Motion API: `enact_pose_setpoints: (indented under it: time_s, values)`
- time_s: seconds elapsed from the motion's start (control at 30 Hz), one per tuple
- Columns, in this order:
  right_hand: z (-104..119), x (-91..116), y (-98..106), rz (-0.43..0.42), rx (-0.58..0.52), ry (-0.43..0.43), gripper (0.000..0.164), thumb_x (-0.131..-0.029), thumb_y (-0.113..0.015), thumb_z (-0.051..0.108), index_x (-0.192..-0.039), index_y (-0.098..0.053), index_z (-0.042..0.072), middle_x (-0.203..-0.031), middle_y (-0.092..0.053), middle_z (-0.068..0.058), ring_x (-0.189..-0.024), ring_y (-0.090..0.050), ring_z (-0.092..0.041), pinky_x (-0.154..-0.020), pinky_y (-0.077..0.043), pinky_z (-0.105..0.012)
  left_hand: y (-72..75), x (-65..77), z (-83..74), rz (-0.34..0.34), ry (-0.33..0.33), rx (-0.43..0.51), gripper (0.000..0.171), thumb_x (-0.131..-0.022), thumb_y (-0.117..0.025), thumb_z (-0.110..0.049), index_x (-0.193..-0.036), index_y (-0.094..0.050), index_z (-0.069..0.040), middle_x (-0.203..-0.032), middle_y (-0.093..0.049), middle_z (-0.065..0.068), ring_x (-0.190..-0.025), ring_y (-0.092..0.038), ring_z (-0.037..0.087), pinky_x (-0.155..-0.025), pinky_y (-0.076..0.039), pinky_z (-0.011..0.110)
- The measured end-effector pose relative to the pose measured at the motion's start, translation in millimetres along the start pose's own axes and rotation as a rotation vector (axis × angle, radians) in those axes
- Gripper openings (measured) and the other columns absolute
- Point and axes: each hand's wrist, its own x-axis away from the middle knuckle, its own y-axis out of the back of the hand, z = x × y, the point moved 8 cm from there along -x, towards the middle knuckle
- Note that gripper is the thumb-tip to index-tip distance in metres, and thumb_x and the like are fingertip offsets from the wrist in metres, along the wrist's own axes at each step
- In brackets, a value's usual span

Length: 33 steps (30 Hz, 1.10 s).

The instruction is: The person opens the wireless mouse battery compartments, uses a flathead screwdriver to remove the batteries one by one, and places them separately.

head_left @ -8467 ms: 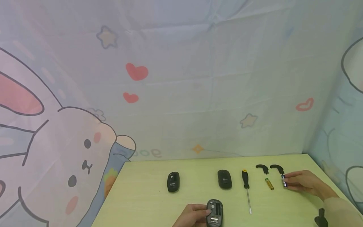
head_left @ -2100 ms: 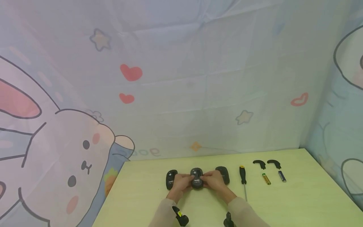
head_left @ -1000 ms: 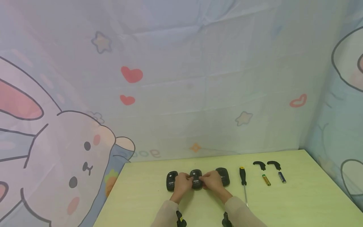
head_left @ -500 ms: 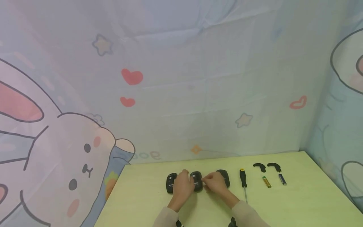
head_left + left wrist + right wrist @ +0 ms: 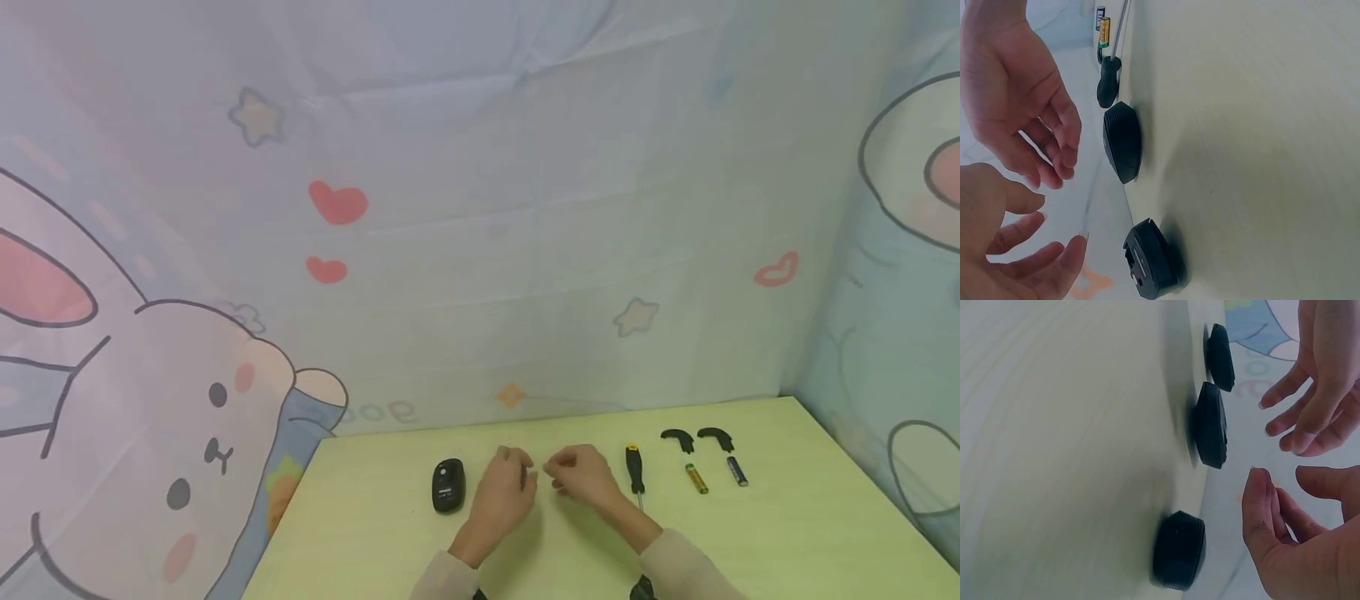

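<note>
My left hand [image 5: 504, 492] and right hand [image 5: 585, 479] are raised over the table with fingers loosely bent, holding nothing. Their fingertips face each other across a small gap. Below them lies a black computer mouse [image 5: 1150, 259], underside up with its battery slot showing. In the head view the left hand covers most of it. A second black mouse [image 5: 1179, 550] rests below the right hand, hidden behind that hand in the head view. To the left of the left hand lies a third black mouse [image 5: 448, 486], also underside up.
A screwdriver [image 5: 635, 471] with a black and yellow handle lies right of the right hand. Beyond it are a green-gold battery [image 5: 696, 478], a blue battery [image 5: 737, 471] and two black hooked pieces [image 5: 678, 439]. A printed cloth wall [image 5: 480, 333] stands behind the table.
Earlier my left hand held the mouse at the front while my right gripped the blue battery. That mouse now lies between the others; both hands have let go and lifted off it.
</note>
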Motion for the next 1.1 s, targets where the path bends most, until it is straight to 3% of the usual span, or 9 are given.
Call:
enact_pose_setpoints:
  time_s: [0.1, 0.2, 0.3, 0.4, 0.57, 0.87, 1.1]
  values:
    - [3, 3, 6, 0.006, 0.034, 0.028, 0.018, -0.098, -0.073, 0.015, -0.104, -0.077, -0.001, -0.102, -0.078, -0.018, -0.082, -0.075, -0.023, -0.071, -0.068, -0.036, -3.6, -1.0, -6.0, 0.018, -0.035, -0.045, 0.021, -0.102, -0.068, -0.015, -0.120, -0.068, -0.004, -0.118, -0.067, 0.012, -0.083, -0.058, 0.012, -0.066, -0.054, 0.021]
    - [8, 5, 15, -0.006, 0.081, 0.074, 0.019, -0.097, -0.074, 0.015, -0.107, -0.076, -0.001, -0.099, -0.078, -0.015, -0.083, -0.074, -0.023, -0.069, -0.066, -0.034, -6.0, -3.2, -11.4, 0.027, -0.061, -0.097, 0.027, -0.103, -0.067, -0.019, -0.126, -0.069, -0.005, -0.127, -0.070, 0.012, -0.100, -0.068, 0.022, -0.082, -0.063, 0.031]
    - [11, 9, 26, -0.025, 0.172, 0.119, 0.023, -0.096, -0.075, 0.016, -0.112, -0.075, -0.001, -0.100, -0.078, -0.011, -0.087, -0.074, -0.022, -0.071, -0.065, -0.031, -9.0, -5.9, -16.5, 0.035, -0.100, -0.162, 0.032, -0.103, -0.067, -0.023, -0.130, -0.068, -0.007, -0.130, -0.069, 0.010, -0.117, -0.068, 0.027, -0.097, -0.064, 0.039]
    - [12, 12, 36, -0.029, 0.280, 0.170, 0.027, -0.096, -0.077, 0.018, -0.115, -0.073, -0.001, -0.105, -0.078, -0.010, -0.091, -0.073, -0.018, -0.075, -0.064, -0.032, -10.1, -8.9, -21.0, 0.025, -0.137, -0.215, 0.035, -0.102, -0.069, -0.027, -0.132, -0.068, -0.007, -0.131, -0.068, 0.009, -0.120, -0.066, 0.026, -0.098, -0.063, 0.038]
    - [11, 15, 50, -0.013, 0.433, 0.256, 0.036, -0.095, -0.078, 0.023, -0.121, -0.071, -0.001, -0.115, -0.074, -0.017, -0.097, -0.072, -0.025, -0.080, -0.064, -0.037, -14.9, -15.5, -24.6, 0.022, -0.170, -0.253, 0.041, -0.100, -0.072, -0.033, -0.132, -0.069, -0.008, -0.135, -0.067, 0.007, -0.124, -0.063, 0.025, -0.095, -0.064, 0.035]
    - [-2, 17, 67, 0.008, 0.662, 0.375, 0.051, -0.090, -0.082, 0.027, -0.128, -0.066, -0.004, -0.128, -0.070, -0.021, -0.117, -0.069, -0.041, -0.099, -0.061, -0.055, -40.2, -20.0, -27.8, 0.144, -0.234, -0.279, 0.050, -0.099, -0.073, -0.040, -0.137, -0.066, -0.010, -0.142, -0.067, 0.005, -0.131, -0.063, 0.024, -0.109, -0.059, 0.038]
    - [-17, 17, 65, 0.085, 0.792, 0.472, 0.059, -0.089, -0.083, 0.027, -0.137, -0.063, -0.001, -0.139, -0.067, -0.022, -0.127, -0.065, -0.043, -0.107, -0.056, -0.059, -59.5, -18.5, -27.4, 0.238, -0.286, -0.384, 0.057, -0.097, -0.075, -0.043, -0.145, -0.061, -0.014, -0.151, -0.062, 0.003, -0.137, -0.062, 0.022, -0.113, -0.056, 0.036]
